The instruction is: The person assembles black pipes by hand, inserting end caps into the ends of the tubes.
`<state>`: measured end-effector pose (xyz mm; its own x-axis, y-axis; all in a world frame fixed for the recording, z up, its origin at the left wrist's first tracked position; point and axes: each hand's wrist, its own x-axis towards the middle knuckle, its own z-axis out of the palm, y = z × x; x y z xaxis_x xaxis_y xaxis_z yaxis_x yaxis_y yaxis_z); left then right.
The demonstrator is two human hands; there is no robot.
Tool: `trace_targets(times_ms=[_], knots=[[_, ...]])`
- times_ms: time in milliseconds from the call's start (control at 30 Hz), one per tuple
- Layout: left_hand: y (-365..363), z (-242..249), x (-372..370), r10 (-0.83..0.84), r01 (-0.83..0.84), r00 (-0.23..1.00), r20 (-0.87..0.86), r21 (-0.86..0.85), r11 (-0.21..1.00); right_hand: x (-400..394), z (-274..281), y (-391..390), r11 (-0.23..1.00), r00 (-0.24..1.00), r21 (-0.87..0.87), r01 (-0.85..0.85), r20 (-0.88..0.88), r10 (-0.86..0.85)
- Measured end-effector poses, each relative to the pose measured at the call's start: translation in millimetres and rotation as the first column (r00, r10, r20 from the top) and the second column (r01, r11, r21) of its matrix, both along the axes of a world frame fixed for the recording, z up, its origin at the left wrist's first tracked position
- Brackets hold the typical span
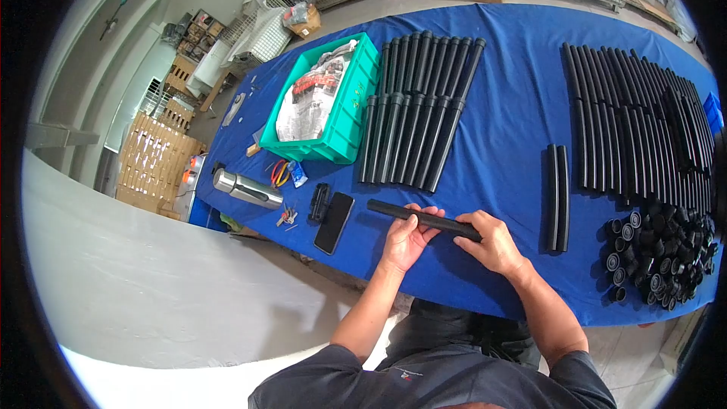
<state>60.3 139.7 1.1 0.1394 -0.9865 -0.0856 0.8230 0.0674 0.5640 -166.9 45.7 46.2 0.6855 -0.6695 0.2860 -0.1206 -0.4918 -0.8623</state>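
Note:
A black tube (390, 209) lies across both hands, close to the table's front edge. My left hand (407, 241) supports it near the middle, thumb on top and fingers beneath. Around its right end is my right hand (492, 242), whose grip hides that tip. Beyond the hands, black tubes with collared ends (413, 136) lie side by side in two overlapping rows. Two plain black tubes (558, 197) rest to the right of my right hand. A black phone (334, 223) is left of my left hand.
The blue cloth (515, 106) covers the table. At left stand a green crate (350, 125) with newspaper inside, a steel flask (247, 189), keys (287, 216) and pliers (280, 174). At right lie many black tubes (640, 121) above a heap of black caps (659, 257).

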Motion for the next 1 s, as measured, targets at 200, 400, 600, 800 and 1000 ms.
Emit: trace_targets(times_ms=[200, 400, 600, 800, 1000], knots=[[-1, 6, -1, -0.021, 0.022, 1.000, -0.016, 0.050, 0.999, 1, -9, 1, 0.998, 0.999, 0.060, 0.002, 0.048, -0.005], [-1, 2, -1, -0.037, 0.037, 0.999, 0.038, -0.010, 0.999, -2, 21, -4, 0.829, 0.984, 0.559, -0.009, -0.143, 0.107], [-1, 5, -2, -0.010, 0.009, 1.000, 0.019, 0.047, 0.999, -2, 0, -1, 0.998, 0.999, -0.042, 0.042, -0.027, -0.043], [-2, 5, -1, -0.021, 0.019, 0.999, 0.037, 0.047, 0.999, 0, -6, -3, 0.980, 0.999, 0.196, 0.028, 0.024, -0.033], [0, 2, 0, -0.013, 0.013, 1.000, 0.005, 0.007, 1.000, -1, -1, -4, 0.973, 1.000, 0.231, 0.019, -0.022, -0.014]])
